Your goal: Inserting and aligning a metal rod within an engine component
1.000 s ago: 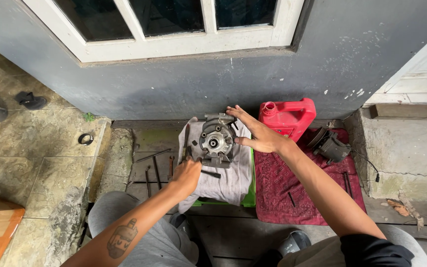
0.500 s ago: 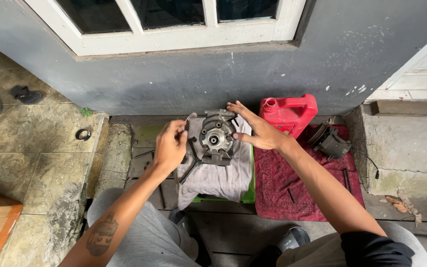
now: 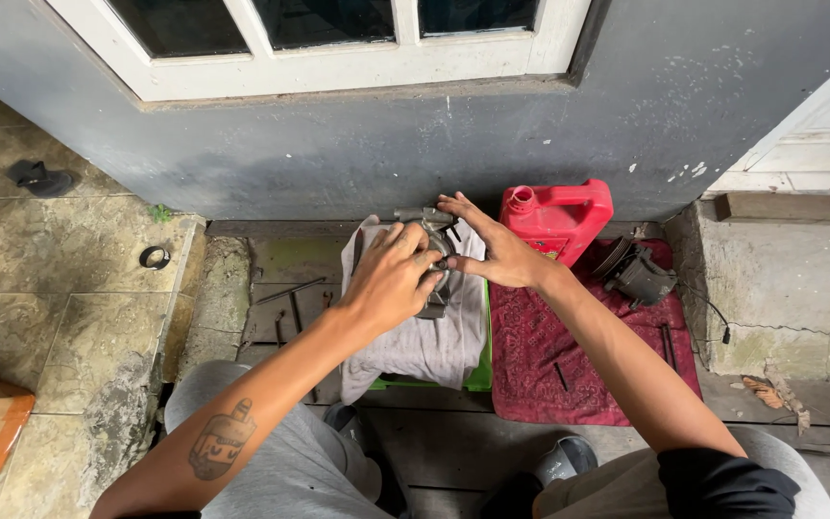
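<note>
A round grey metal machine part (image 3: 431,227) sits on a pale grey cloth (image 3: 434,341) draped over a green box. My left hand (image 3: 391,277) lies over the front of the part, covering most of it, fingers curled on it. My right hand (image 3: 488,248) holds the part's right side, fingers stretched toward its top. Only the part's top edge and a bit of its lower side show between the hands.
A red plastic jug (image 3: 557,217) stands against the grey wall. A dark red mat (image 3: 549,356) holds another dark metal part (image 3: 638,275) and some bolts. Thin tools (image 3: 292,290) lie on the floor at left. A black ring (image 3: 155,257) rests on the tiles.
My left hand rose from the cloth's lower left to the part's left side, then moved over its front. My right hand stayed on the part's right side.
</note>
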